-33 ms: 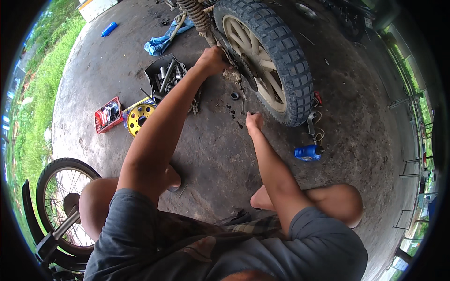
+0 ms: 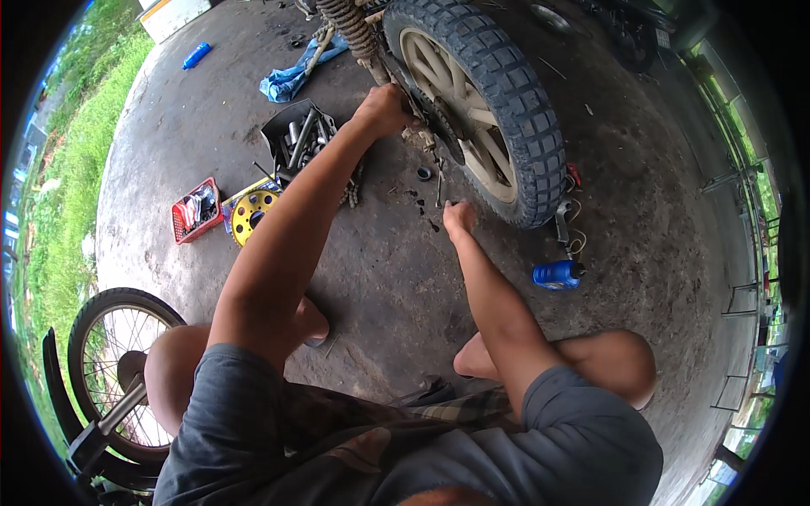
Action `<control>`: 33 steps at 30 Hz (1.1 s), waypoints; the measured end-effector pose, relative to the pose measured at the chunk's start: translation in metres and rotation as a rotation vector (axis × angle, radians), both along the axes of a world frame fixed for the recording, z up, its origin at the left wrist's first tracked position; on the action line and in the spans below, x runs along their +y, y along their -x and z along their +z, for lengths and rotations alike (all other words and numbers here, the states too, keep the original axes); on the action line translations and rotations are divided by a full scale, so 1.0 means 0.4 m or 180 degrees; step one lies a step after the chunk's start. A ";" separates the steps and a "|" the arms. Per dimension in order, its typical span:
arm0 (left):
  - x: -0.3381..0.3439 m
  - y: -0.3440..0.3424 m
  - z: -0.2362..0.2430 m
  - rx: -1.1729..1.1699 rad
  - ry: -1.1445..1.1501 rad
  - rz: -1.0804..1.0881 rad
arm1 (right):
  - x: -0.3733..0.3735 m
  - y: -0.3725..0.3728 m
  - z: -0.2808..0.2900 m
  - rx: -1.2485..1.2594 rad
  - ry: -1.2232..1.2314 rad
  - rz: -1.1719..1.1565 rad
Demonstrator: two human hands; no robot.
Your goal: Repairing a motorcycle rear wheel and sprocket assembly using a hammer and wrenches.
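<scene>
A motorcycle's rear wheel [image 2: 506, 93] with a knobbly tyre and cream spokes stands at the top, beside a coil spring [image 2: 346, 29]. My left hand [image 2: 384, 110] is closed against the frame parts left of the wheel; its fingertips are hidden. Lower and to the right, my right hand [image 2: 459, 217] is closed on the near end of a thin metal wrench [image 2: 439, 183]. The wrench points up toward the chain and axle parts [image 2: 433, 142] by the wheel. A small dark round cap [image 2: 423, 173] lies on the floor just left of the wrench.
Left of my arm are a dark tray of sockets and tools [image 2: 299, 139], a yellow sprocket [image 2: 251, 212] and a red basket [image 2: 197, 211]. A blue bottle [image 2: 557, 275] lies right, a blue cloth [image 2: 287, 83] up left. Another spoked wheel [image 2: 122, 363] stands lower left.
</scene>
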State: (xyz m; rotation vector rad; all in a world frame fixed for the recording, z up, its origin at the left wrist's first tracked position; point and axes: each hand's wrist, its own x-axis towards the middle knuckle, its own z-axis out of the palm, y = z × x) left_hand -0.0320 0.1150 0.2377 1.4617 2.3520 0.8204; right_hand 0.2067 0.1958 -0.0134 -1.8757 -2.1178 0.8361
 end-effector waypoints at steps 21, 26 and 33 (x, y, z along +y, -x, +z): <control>0.005 0.012 -0.038 0.0077 -0.0094 -0.0180 | -0.122 0.012 -0.067 0.1629 0.1591 -0.0150; -0.032 -0.017 -0.061 -0.0103 -0.0716 0.0025 | -0.248 -0.040 0.069 0.3295 0.0257 -0.0967; -0.050 -0.035 -0.085 -0.0512 -0.0767 0.0129 | -0.111 -0.014 0.277 0.4192 -0.1347 -0.0788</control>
